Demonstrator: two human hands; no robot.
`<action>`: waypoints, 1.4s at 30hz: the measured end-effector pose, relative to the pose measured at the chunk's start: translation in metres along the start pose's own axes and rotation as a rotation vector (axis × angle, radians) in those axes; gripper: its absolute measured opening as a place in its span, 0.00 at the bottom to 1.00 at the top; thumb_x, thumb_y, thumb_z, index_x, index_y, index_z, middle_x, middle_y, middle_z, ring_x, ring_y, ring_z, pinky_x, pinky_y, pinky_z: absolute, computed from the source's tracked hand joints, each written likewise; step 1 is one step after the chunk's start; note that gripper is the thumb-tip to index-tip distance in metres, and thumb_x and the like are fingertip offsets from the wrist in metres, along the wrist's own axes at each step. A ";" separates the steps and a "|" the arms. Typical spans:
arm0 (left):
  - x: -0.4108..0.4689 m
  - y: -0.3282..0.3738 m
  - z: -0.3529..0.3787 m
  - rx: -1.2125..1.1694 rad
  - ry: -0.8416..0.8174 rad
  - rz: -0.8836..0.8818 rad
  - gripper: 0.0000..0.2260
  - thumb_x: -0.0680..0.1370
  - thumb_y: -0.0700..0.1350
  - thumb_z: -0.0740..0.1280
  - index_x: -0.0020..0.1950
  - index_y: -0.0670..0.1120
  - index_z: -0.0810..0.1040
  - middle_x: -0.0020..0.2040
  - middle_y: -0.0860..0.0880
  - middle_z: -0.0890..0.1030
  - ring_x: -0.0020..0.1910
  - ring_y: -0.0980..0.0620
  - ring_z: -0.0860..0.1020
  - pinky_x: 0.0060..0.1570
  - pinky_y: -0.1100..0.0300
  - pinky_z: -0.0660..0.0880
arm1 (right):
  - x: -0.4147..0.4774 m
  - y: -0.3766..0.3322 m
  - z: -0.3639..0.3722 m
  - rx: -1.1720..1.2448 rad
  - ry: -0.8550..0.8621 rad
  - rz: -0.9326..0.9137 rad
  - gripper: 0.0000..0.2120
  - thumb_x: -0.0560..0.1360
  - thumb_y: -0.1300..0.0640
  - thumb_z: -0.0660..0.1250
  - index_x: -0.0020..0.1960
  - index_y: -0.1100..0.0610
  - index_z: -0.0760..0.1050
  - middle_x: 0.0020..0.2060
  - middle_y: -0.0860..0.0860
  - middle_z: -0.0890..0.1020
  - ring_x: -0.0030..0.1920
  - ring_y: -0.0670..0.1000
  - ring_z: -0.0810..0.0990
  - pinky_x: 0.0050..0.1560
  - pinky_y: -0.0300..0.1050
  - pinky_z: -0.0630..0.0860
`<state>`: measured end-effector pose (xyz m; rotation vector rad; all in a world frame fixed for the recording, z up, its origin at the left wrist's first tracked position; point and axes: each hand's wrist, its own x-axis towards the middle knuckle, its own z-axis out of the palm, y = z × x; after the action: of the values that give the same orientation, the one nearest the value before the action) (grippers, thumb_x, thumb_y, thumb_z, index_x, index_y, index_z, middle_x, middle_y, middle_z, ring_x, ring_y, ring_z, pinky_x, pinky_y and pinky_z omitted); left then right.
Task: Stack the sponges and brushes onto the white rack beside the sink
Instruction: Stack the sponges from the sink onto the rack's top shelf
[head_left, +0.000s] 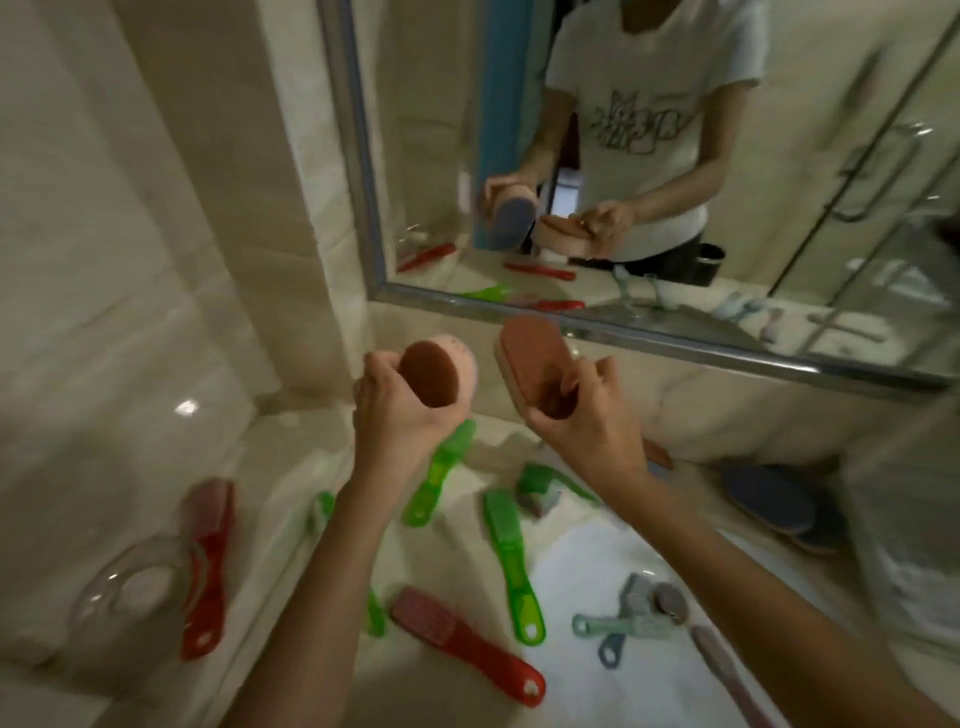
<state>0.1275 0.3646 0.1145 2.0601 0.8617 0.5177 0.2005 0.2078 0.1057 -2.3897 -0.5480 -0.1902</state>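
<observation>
Mirror frame (675, 344) sat just beyond my fingertips. My left hand (397, 415) clutched a round sponge (434, 373), right hand (584, 418) an oval sponge (532, 356), both brown-faced, apart.

No text, label or number can be read. A dark print is seen on the white T-shirt (644, 122) reflected in the mirror (355, 156), but it is blurred beyond reading.
</observation>
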 end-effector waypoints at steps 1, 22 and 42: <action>-0.009 0.021 0.010 -0.055 -0.045 0.005 0.34 0.64 0.50 0.77 0.62 0.42 0.64 0.61 0.43 0.72 0.62 0.44 0.72 0.57 0.58 0.69 | -0.004 0.010 -0.023 -0.009 0.043 0.016 0.19 0.67 0.52 0.74 0.49 0.62 0.70 0.50 0.58 0.71 0.44 0.60 0.76 0.43 0.51 0.74; -0.206 0.353 0.203 -0.699 -0.504 0.098 0.20 0.76 0.51 0.67 0.62 0.40 0.74 0.57 0.43 0.80 0.54 0.47 0.80 0.49 0.52 0.78 | -0.047 0.207 -0.399 -0.205 0.434 0.105 0.19 0.69 0.43 0.69 0.45 0.55 0.64 0.47 0.52 0.68 0.50 0.58 0.74 0.57 0.56 0.74; -0.185 0.415 0.273 -0.551 -0.672 -0.015 0.17 0.78 0.44 0.65 0.66 0.42 0.70 0.65 0.42 0.75 0.60 0.46 0.76 0.35 0.63 0.75 | -0.005 0.283 -0.439 -0.054 0.382 0.356 0.29 0.67 0.42 0.70 0.61 0.56 0.66 0.59 0.57 0.72 0.58 0.59 0.75 0.59 0.58 0.75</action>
<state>0.3329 -0.0928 0.2862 1.5501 0.2835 0.0193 0.3217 -0.2708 0.2753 -2.3723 0.0611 -0.4916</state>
